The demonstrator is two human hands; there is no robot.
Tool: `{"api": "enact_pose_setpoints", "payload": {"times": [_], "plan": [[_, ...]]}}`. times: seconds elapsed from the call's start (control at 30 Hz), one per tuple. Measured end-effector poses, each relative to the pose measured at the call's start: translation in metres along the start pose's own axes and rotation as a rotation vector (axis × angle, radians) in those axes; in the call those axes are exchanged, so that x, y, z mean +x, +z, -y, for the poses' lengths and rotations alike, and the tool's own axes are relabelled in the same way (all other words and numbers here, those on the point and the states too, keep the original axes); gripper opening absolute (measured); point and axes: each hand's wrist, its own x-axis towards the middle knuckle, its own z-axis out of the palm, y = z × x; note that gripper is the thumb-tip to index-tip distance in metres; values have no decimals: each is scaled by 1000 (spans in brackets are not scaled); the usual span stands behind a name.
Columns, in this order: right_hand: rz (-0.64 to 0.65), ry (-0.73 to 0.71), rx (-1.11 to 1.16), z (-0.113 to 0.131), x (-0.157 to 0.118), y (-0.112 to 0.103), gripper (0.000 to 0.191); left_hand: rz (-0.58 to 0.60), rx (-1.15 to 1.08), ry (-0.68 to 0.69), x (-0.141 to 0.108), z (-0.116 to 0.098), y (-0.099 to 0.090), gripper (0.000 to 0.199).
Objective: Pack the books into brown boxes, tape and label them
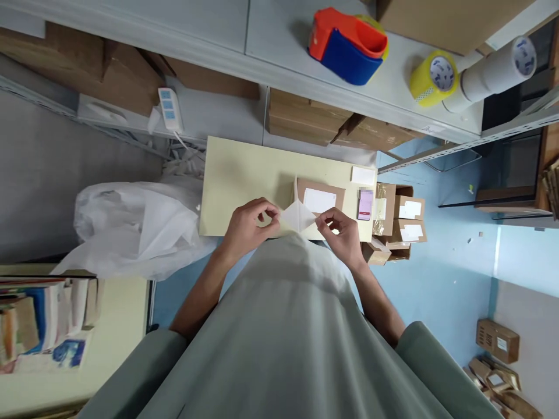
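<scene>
Between my two hands a thin white sheet is stretched, with a crease down its middle. My left hand pinches its left corner between thumb and fingertips. The right corner is pinched in my right hand. Just beyond the sheet, a small cardboard box with a white label lies on the pale yellow table. To the right of it on the table are a phone with a lit screen and a small white card or stack.
A shelf above the table holds a red and blue tape dispenser and tape rolls. Labelled cartons stand right of the table. A large white plastic bag is at the left, with books below it.
</scene>
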Motion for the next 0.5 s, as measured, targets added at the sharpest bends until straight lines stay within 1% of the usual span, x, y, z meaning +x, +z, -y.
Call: {"api": "enact_pose_setpoints", "payload": {"times": [0.1, 0.2, 0.27, 0.37, 0.43, 0.5], "plan": [[-10, 64, 14, -7, 1, 11, 30, -62, 33, -110, -15, 39, -25, 8], [-33, 124, 36, -12, 6, 11, 30, -163, 98, -255, -26, 80, -50, 8], [-85, 140, 44, -12, 9, 7, 30, -251, 163, -353, -31, 106, -69, 9], [-188, 127, 58, -6, 13, 3, 26, -421, 294, -469, -34, 141, -103, 11], [-220, 109, 65, -1, 14, 3, 24, -517, 353, -489, -32, 158, -129, 20], [-215, 101, 72, 2, 14, 7, 25, -531, 389, -444, -27, 170, -153, 41]]}}
